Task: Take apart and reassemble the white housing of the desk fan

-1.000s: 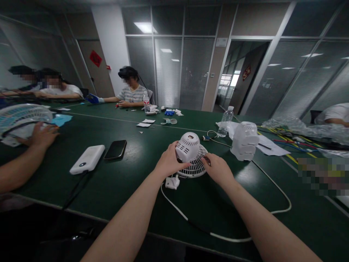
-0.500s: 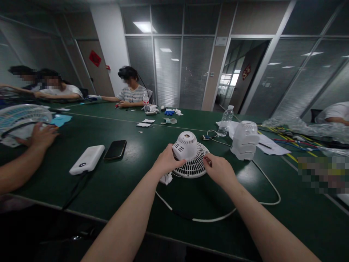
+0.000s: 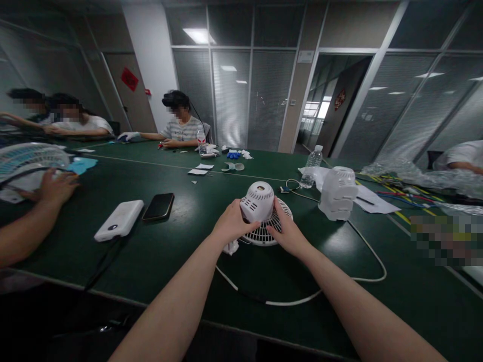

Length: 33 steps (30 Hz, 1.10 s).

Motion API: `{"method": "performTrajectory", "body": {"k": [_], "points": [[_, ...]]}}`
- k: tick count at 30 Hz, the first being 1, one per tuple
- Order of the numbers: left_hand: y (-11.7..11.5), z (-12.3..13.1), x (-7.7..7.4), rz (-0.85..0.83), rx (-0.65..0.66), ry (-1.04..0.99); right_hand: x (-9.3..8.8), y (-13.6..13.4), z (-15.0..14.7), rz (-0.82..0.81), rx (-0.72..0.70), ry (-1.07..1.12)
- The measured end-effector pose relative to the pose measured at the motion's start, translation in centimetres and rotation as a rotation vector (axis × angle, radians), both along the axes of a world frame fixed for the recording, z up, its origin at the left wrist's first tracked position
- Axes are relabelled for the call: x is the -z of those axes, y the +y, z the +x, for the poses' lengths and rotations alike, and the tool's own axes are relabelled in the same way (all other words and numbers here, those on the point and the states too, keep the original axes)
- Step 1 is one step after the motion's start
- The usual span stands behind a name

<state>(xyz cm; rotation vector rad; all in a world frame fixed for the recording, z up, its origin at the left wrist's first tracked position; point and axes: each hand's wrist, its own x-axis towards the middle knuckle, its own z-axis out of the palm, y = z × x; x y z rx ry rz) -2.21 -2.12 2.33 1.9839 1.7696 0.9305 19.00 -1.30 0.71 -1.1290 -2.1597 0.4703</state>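
Note:
A white fan motor housing [image 3: 260, 198] with vent slots sits at the centre, over a round white fan grille [image 3: 267, 235] lying on the green table. My left hand [image 3: 232, 221] grips the housing's left side, thumb along its lower front. On the other side my right hand [image 3: 289, 229] has its fingers against the housing and its thumb in front, over the grille. Beside my left wrist lies a crumpled white piece [image 3: 231, 247]. A white cable [image 3: 290, 303] curves across the table below my hands. The far sides of the housing are hidden.
A second white housing [image 3: 338, 193] and a water bottle [image 3: 313, 167] stand to the right. A phone [image 3: 159, 206] and a white power bank [image 3: 118, 220] lie left. A co-worker's hand [image 3: 56, 188] holds another fan [image 3: 30, 163]; other people sit around the table.
My right hand has moved left from the grille's right edge onto the housing, its fingers now spread along the side. My left hand stays on the housing.

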Motion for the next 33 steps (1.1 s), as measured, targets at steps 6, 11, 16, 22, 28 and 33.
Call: {"method": "performTrajectory", "body": {"k": [6,11,16,22,28,33], "points": [[-0.5,0.6,-0.4,0.019,-0.023,0.011,0.2,0.7,0.4,0.008,0.021,-0.040],[-0.8,0.8,-0.7,-0.008,-0.029,0.009,0.4,0.6,0.3,0.029,0.038,-0.026],[-0.6,1.0,-0.5,-0.025,-0.055,0.075,0.3,0.4,0.4,0.019,0.034,0.043],[-0.5,0.9,-0.4,-0.038,-0.064,0.151,0.4,0.4,0.3,0.042,0.029,0.071],[-0.6,0.9,-0.4,0.000,-0.046,0.192,0.8,0.4,-0.2,0.074,0.035,0.023],[-0.5,0.4,-0.4,0.022,0.063,0.211,1.1,0.9,0.5,0.068,0.060,-0.038]]}}
